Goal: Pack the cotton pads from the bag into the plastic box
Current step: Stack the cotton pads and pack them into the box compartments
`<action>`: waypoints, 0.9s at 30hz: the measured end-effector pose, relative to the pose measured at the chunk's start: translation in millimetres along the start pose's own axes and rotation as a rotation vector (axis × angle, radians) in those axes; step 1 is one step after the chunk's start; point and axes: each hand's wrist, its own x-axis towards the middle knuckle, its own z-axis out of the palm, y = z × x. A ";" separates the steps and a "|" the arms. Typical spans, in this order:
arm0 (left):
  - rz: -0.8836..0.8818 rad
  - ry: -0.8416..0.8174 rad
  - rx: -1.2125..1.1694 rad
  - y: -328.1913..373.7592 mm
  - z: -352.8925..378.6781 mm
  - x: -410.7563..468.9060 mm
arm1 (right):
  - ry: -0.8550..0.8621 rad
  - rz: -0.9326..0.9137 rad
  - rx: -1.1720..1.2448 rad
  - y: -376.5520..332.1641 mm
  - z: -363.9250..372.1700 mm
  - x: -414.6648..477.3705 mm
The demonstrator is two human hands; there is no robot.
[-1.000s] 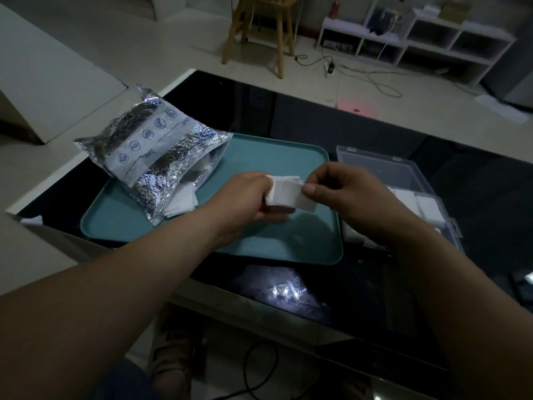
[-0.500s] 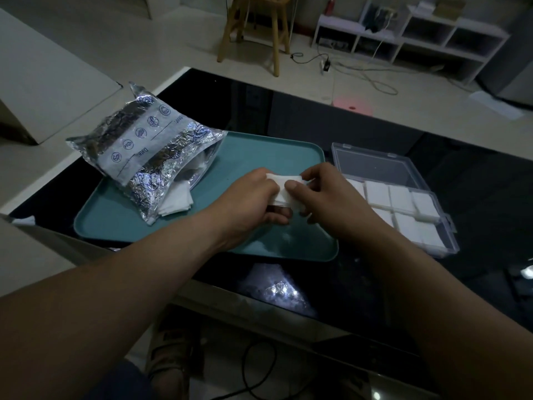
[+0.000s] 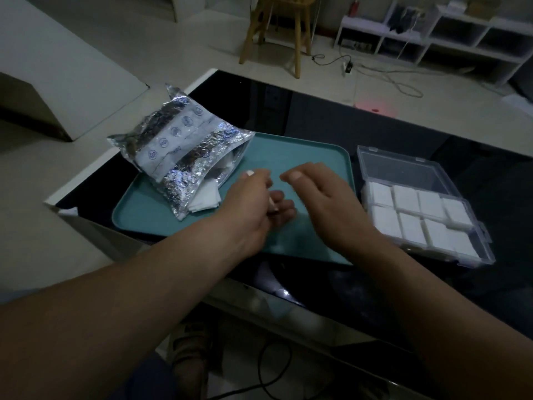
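**Dim indoor light, wide-angle softness**

Low, cool grey light overall. Small white glare spots sit on the glossy black tabletop (image 3: 302, 284) near its front edge. Foil bag (image 3: 178, 157) throws speckled glints. Faint pink glow on the floor (image 3: 375, 106). Fingertips of left hand (image 3: 253, 203) and right hand (image 3: 320, 197) smeared by motion; the cotton pad (image 3: 271, 204) pinched in the left hand shows only as a white sliver. Forearms (image 3: 115, 313) stretched, dark and soft at the bottom corners. Shelf unit (image 3: 432, 39) lines lean at top right.
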 end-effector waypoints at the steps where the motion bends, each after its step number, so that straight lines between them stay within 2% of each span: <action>1: 0.094 0.067 0.032 6.8 -10.7 -1.9 | -0.002 0.035 0.061 -4.5 5.7 6.9; 3: 0.254 0.147 0.145 16.1 -29.7 -6.2 | -0.038 0.037 -0.081 -4.2 21.8 16.8; 5: 0.398 0.219 0.221 25.2 -53.5 -11.3 | -0.131 -0.036 -0.248 -7.6 49.3 23.3; 9: 0.475 0.496 0.315 31.1 -100.5 -2.1 | -0.302 -0.135 -0.399 -28.0 101.9 42.8; 11: 0.444 0.561 0.374 30.4 -116.1 4.8 | -0.333 -0.144 -0.421 -38.0 117.4 51.3; 14: 0.349 0.504 0.396 33.6 -127.0 14.7 | -0.391 -0.132 -0.438 -39.1 131.3 59.6; 19: 0.233 0.539 0.368 43.5 -131.3 25.9 | -0.490 0.021 -0.322 -36.7 132.1 79.2; 21: 0.182 0.493 0.352 47.2 -130.4 25.3 | -0.519 0.041 -0.314 -39.6 129.7 80.1; 27: 0.155 0.480 0.418 54.2 -134.6 36.5 | -0.377 0.065 -0.248 -33.8 120.4 55.7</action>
